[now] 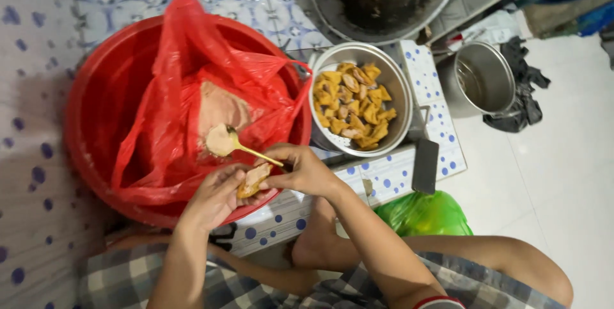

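Head cam: left hand [214, 197] cups a soft tofu puff [253, 180], right hand [300, 169] pinches a thin golden spoon [231, 142] heaped with smooth paste over the crinkly red bag [173, 79].

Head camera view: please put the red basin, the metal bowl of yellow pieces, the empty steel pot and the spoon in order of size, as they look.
1. red basin, largest by far
2. metal bowl
3. steel pot, somewhat smaller than the bowl
4. spoon, smallest, held in the right hand
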